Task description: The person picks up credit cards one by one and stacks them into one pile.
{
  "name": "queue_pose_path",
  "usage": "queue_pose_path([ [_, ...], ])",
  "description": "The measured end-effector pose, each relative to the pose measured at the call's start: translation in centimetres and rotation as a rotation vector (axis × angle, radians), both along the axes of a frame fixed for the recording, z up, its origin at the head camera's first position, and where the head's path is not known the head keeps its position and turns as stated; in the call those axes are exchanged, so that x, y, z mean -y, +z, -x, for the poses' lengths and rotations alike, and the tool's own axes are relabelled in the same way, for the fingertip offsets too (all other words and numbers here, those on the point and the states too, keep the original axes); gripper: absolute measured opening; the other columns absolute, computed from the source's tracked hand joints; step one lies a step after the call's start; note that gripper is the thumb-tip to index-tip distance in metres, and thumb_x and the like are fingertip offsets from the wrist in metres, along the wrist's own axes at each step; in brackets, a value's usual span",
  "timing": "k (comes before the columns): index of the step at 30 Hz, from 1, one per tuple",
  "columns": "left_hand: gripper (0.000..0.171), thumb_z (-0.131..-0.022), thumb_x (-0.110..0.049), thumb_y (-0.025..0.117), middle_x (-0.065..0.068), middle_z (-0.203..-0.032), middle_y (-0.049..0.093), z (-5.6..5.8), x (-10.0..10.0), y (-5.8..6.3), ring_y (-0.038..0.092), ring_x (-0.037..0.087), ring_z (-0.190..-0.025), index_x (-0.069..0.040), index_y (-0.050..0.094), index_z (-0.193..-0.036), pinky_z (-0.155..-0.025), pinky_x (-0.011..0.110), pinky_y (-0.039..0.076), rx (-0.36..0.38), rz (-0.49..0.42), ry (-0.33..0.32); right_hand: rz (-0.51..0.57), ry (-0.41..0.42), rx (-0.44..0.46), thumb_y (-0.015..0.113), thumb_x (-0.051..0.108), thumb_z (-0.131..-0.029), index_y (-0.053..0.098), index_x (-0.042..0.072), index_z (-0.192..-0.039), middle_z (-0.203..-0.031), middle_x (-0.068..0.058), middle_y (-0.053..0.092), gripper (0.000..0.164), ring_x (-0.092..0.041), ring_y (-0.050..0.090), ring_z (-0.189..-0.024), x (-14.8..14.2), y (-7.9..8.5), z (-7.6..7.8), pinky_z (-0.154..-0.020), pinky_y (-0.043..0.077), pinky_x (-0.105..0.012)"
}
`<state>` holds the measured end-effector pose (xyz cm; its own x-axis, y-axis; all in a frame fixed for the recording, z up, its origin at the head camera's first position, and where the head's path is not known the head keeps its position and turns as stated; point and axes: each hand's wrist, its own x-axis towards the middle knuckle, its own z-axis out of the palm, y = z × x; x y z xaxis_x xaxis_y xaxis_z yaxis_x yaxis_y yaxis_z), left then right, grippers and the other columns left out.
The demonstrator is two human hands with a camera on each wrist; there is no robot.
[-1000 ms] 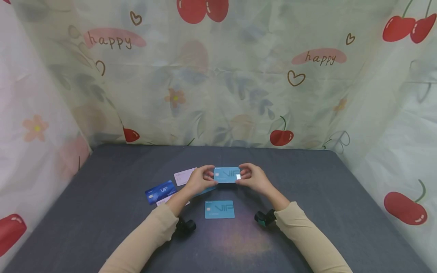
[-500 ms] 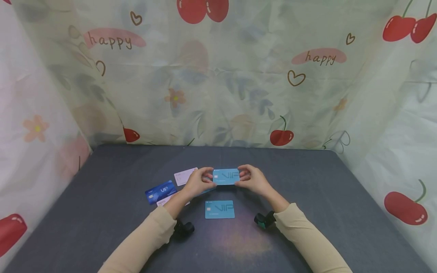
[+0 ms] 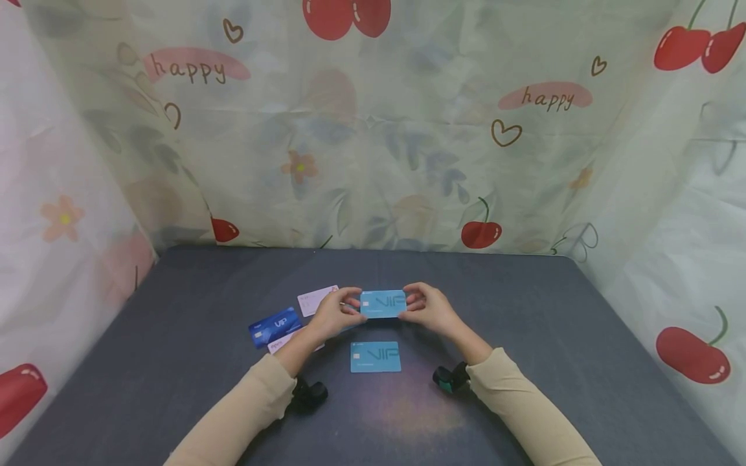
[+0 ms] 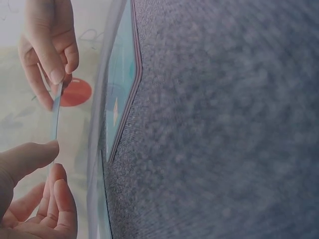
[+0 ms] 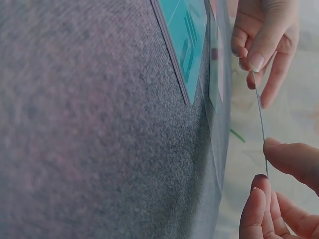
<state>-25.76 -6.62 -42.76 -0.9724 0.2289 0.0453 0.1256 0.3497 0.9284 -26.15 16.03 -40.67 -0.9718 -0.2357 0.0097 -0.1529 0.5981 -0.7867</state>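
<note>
A light blue VIP card [image 3: 383, 304] is held level above the table between both hands. My left hand [image 3: 335, 314] pinches its left edge with thumb and fingers. At the opposite edge, my right hand [image 3: 430, 310] pinches in the same way. Edge-on, the card [image 4: 56, 117] shows as a thin strip in the left wrist view. Closer to me, a matching blue VIP card [image 3: 375, 357] lies flat on the table; its side shows stacked layers in the right wrist view, where its top face [image 5: 185, 40] is teal.
Left of the hands lie a dark blue VIP card [image 3: 275, 327], a pale pink card [image 3: 315, 301] and another pinkish card [image 3: 281, 342], partly behind the left arm. A dark grey cloth [image 3: 513, 336] covers the table. Printed curtains [image 3: 373, 142] enclose the back and sides.
Both hands have shifted the held card slightly left and a little toward me. The card on the table has stayed in place.
</note>
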Motion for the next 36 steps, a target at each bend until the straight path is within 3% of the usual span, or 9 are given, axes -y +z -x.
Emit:
queue_pose_path([
  [12, 0.054, -0.076, -0.001, 0.072, 0.018, -0.100, 0.061, -0.7, 0.5, 0.2, 0.064, 0.016, -0.080, 0.000, 0.053, -0.126, -0.069, 0.026, 0.052, 0.018, 0.008, 0.006, 0.016, -0.015, 0.034, 0.076, 0.009, -0.075, 0.054, 0.000, -0.121, -0.098, -0.013, 0.060, 0.053, -0.015, 0.061, -0.083, 0.4, -0.5, 0.0, -0.072, 0.053, -0.027],
  [36, 0.055, -0.075, 0.001, 0.073, 0.018, -0.095, 0.060, -1.8, 1.4, 0.5, 0.063, 0.015, -0.078, 0.004, 0.051, -0.125, -0.069, 0.026, 0.052, 0.024, -0.006, -0.038, 0.059, 0.054, 0.056, 0.075, 0.008, -0.076, 0.052, 0.000, -0.122, -0.098, -0.014, 0.059, 0.051, -0.016, 0.064, -0.085, 0.6, -0.6, -1.1, -0.072, 0.054, -0.029],
])
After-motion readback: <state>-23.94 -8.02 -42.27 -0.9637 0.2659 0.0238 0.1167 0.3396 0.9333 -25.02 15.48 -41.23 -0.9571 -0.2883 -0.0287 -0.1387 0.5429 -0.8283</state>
